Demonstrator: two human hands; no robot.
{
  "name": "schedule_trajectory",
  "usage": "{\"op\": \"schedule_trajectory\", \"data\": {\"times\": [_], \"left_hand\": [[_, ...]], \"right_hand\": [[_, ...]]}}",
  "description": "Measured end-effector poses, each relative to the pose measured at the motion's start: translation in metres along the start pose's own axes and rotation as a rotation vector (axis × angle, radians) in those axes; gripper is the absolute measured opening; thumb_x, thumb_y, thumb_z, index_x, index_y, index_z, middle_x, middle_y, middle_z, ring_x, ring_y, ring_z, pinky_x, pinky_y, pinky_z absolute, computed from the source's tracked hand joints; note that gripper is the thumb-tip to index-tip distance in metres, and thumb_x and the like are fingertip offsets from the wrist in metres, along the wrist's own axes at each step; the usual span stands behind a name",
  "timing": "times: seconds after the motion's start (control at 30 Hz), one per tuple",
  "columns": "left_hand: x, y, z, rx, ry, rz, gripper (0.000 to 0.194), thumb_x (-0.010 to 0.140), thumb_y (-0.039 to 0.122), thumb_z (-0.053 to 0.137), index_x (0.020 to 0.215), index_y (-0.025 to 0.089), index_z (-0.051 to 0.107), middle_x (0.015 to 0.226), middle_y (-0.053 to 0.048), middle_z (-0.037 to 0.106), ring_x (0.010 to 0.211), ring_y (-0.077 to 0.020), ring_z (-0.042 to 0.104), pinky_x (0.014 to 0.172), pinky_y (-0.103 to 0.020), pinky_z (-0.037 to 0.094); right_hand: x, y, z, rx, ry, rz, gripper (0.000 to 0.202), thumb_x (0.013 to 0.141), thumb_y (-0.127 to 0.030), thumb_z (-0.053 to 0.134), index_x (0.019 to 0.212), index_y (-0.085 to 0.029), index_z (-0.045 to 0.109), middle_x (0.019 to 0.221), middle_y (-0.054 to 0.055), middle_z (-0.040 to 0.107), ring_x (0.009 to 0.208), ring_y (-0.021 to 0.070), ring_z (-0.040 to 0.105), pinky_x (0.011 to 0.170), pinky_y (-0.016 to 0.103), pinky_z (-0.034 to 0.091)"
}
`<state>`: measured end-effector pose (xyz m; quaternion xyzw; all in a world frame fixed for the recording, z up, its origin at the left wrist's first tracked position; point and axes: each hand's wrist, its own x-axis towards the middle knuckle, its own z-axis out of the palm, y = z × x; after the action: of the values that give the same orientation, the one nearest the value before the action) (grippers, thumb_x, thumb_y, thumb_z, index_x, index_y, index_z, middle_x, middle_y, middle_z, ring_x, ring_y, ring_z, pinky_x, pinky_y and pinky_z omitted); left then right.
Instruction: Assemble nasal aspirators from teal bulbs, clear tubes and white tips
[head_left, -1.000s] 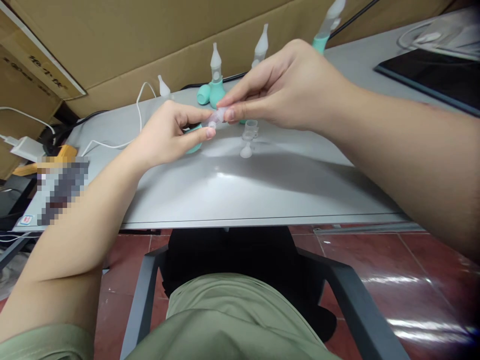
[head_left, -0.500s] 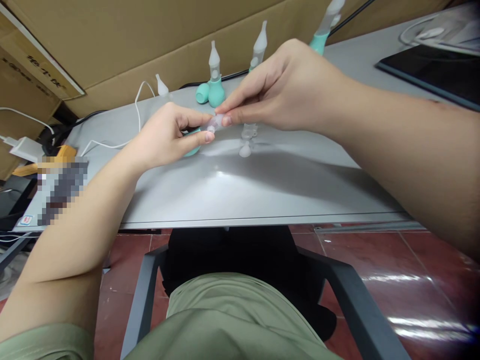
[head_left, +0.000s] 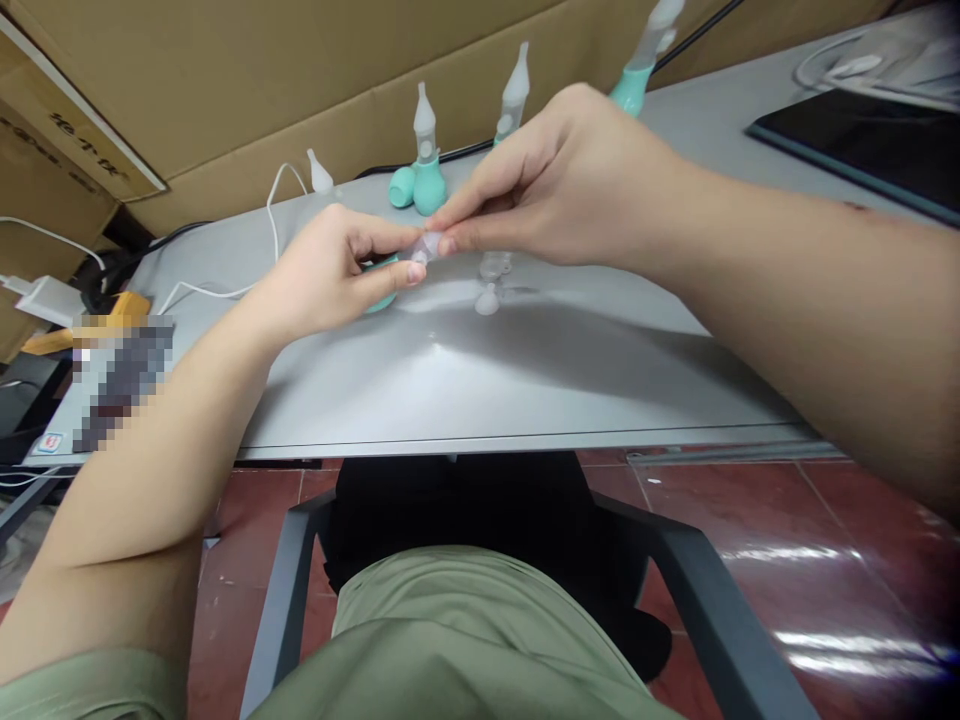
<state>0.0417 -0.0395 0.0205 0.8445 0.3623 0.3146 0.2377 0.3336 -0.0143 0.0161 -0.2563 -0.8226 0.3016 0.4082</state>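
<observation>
Over the grey table, my left hand is closed round a nasal aspirator, its thumb and forefinger gripping the clear tube. Part of its mint-green bulb shows under those fingers. My right hand pinches the tube's other end between thumb and fingers; the tip there is covered. On the tabletop just below my right hand lie a clear plastic part and a small whitish nozzle piece. Behind them stands an aspirator with a green bulb, a second green piece beside it.
More aspirators stand along the back, one partly behind my right hand and one farther right. A white nozzle rises behind my left hand. Cardboard walls the rear. A dark flat device and a white charger flank the table.
Both hands keep almost the same hold on the aspirator. The right fingertips have shifted very slightly left along with the tube, and the whole view has moved a little.
</observation>
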Motion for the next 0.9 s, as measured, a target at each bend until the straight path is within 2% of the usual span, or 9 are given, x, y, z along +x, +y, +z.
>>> {"op": "schedule_trajectory", "data": {"times": [0.17, 0.27, 0.33, 0.4, 0.43, 0.53, 0.7, 0.8, 0.9], "left_hand": [[0.005, -0.003, 0.002, -0.007, -0.031, 0.025, 0.051, 0.107, 0.076, 0.094, 0.105, 0.025, 0.096, 0.093, -0.007, 0.082, 0.096, -0.0323, 0.079, 0.088, -0.048, 0.069], [0.012, -0.008, 0.003, -0.050, 0.050, 0.026, 0.062, 0.104, 0.088, 0.094, 0.112, 0.027, 0.090, 0.110, -0.011, 0.092, 0.107, -0.0344, 0.087, 0.092, -0.048, 0.071], [0.020, -0.019, 0.003, -0.076, 0.123, 0.038, 0.062, 0.102, 0.090, 0.095, 0.118, 0.030, 0.086, 0.123, -0.013, 0.094, 0.116, -0.0365, 0.091, 0.097, -0.052, 0.073], [0.030, -0.036, 0.004, -0.089, 0.188, 0.063, 0.062, 0.100, 0.090, 0.095, 0.120, 0.034, 0.082, 0.123, -0.011, 0.094, 0.116, -0.0375, 0.091, 0.095, -0.055, 0.072], [0.036, -0.045, 0.004, -0.092, 0.202, 0.061, 0.062, 0.097, 0.090, 0.097, 0.120, 0.035, 0.081, 0.122, -0.010, 0.094, 0.114, -0.0365, 0.090, 0.094, -0.056, 0.072], [0.051, -0.066, 0.007, -0.071, 0.261, 0.044, 0.063, 0.088, 0.090, 0.102, 0.115, 0.036, 0.083, 0.112, -0.006, 0.094, 0.103, -0.0329, 0.086, 0.092, -0.055, 0.072], [0.057, -0.081, 0.018, -0.021, 0.256, -0.019, 0.048, 0.085, 0.075, 0.103, 0.114, 0.039, 0.088, 0.110, -0.005, 0.095, 0.100, -0.0347, 0.085, 0.094, -0.057, 0.073], [0.052, -0.094, 0.021, 0.019, 0.225, -0.046, 0.057, 0.088, 0.067, 0.102, 0.135, 0.037, 0.089, 0.114, -0.007, 0.094, 0.101, -0.0334, 0.084, 0.093, -0.053, 0.072], [0.043, -0.108, 0.020, 0.148, 0.286, 0.034, 0.093, 0.090, 0.070, 0.104, 0.172, 0.039, 0.072, 0.128, -0.010, 0.091, 0.100, -0.0326, 0.079, 0.085, -0.051, 0.067]], "right_hand": [[0.000, -0.008, 0.013, 0.027, 0.119, 0.077, 0.016, 0.099, -0.015, 0.106, 0.103, -0.030, 0.103, 0.105, 0.002, 0.097, 0.100, 0.0227, 0.091, 0.097, 0.033, 0.077], [0.003, -0.007, 0.009, 0.094, 0.212, 0.056, 0.036, 0.100, -0.011, 0.105, 0.130, -0.031, 0.101, 0.131, 0.001, 0.098, 0.123, 0.0218, 0.092, 0.108, 0.030, 0.076], [0.005, -0.005, -0.001, 0.126, 0.294, 0.043, 0.045, 0.099, -0.015, 0.109, 0.139, -0.032, 0.097, 0.131, 0.001, 0.096, 0.122, 0.0212, 0.092, 0.103, 0.028, 0.075], [0.005, -0.002, -0.011, 0.080, 0.345, 0.052, 0.027, 0.102, -0.027, 0.111, 0.125, -0.030, 0.098, 0.115, 0.003, 0.094, 0.103, 0.0212, 0.089, 0.093, 0.030, 0.073], [0.005, -0.001, -0.016, 0.016, 0.327, 0.080, 0.017, 0.104, -0.035, 0.110, 0.114, -0.030, 0.098, 0.111, 0.004, 0.094, 0.098, 0.0222, 0.086, 0.093, 0.033, 0.072], [0.003, 0.001, -0.022, -0.155, 0.280, 0.137, 0.017, 0.103, -0.044, 0.105, 0.095, -0.032, 0.096, 0.100, 0.006, 0.090, 0.091, 0.0253, 0.078, 0.099, 0.040, 0.072], [0.002, -0.008, -0.015, -0.229, 0.210, 0.126, 0.015, 0.101, -0.031, 0.105, 0.089, -0.030, 0.096, 0.082, 0.002, 0.081, 0.084, 0.0232, 0.069, 0.096, 0.036, 0.070], [0.002, -0.021, -0.019, -0.281, 0.174, 0.130, 0.017, 0.101, -0.025, 0.105, 0.088, -0.029, 0.095, 0.077, 0.001, 0.076, 0.083, 0.0218, 0.067, 0.092, 0.033, 0.065], [-0.001, -0.032, -0.036, -0.397, 0.074, 0.149, 0.019, 0.105, -0.021, 0.098, 0.088, -0.029, 0.094, 0.072, 0.000, 0.073, 0.078, 0.0200, 0.069, 0.081, 0.031, 0.059]]}}
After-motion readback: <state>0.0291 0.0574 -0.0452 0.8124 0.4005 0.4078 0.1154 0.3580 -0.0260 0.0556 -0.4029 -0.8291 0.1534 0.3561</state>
